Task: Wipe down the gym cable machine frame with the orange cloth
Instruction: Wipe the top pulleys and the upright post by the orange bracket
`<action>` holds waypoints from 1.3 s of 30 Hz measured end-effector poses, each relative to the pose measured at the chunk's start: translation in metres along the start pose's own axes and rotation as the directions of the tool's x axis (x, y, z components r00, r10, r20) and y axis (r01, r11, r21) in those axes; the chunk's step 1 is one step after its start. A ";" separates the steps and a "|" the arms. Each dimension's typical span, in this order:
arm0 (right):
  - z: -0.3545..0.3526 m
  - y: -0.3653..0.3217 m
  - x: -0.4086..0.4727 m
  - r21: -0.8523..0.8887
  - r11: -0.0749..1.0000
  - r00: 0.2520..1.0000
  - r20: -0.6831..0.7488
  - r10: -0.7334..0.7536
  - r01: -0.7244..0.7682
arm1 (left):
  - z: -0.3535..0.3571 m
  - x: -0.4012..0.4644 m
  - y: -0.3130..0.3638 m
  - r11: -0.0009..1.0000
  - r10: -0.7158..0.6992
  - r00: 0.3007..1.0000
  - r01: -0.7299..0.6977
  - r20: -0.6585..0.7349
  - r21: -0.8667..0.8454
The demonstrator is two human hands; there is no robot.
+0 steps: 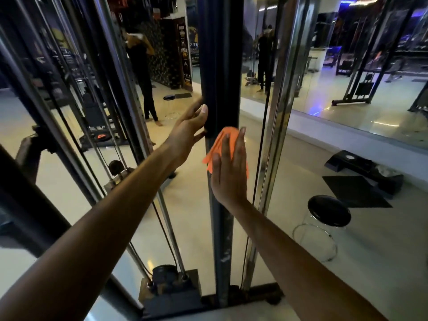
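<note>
— What's over at four o'clock?
— A round black stool (328,210) on chrome legs, standing on the pale glossy floor (289,158).
— And beyond it?
— Toward three o'clock a dark floor mat (354,191), with a low black step platform (361,164) touching its far edge.
— Up at one o'clock?
— A long wall mirror (347,77), blue light in its reflection.
— At eleven?
— A poster board (186,52) against the dark patterned wall, a second stool (170,98) near it.

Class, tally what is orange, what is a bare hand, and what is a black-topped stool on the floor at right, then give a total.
Orange cloth: 1
Hands: 2, left hand and right hand
Stool: 1
Total: 4
</note>
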State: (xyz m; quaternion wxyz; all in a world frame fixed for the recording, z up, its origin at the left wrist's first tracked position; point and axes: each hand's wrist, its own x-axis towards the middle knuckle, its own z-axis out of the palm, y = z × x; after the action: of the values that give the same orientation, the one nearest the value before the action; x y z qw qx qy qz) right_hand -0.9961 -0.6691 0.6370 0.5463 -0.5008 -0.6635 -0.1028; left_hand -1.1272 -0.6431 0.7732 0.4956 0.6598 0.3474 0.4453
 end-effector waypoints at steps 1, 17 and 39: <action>-0.004 -0.006 0.020 0.027 1.000 1.000 -0.029 0.007 -0.006 | 0.000 0.000 0.000 1.000 -0.007 1.000 0.007 -0.006 -0.001; 0.002 0.001 0.033 0.106 0.992 0.994 -0.072 0.077 -0.069 | 0.007 0.003 -0.011 0.997 -0.010 1.000 0.010 0.008 0.074; 0.043 0.048 -0.127 -0.108 0.982 0.975 0.141 0.169 -0.155 | -0.004 -0.012 -0.101 0.999 -0.025 0.993 0.028 0.117 -0.021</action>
State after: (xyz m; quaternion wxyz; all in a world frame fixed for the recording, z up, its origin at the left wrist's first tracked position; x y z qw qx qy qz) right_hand -0.9979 -0.6864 0.4956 0.4769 -0.5853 -0.6538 -0.0517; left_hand -1.1369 -0.6254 0.6730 0.5285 0.6744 0.3214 0.4032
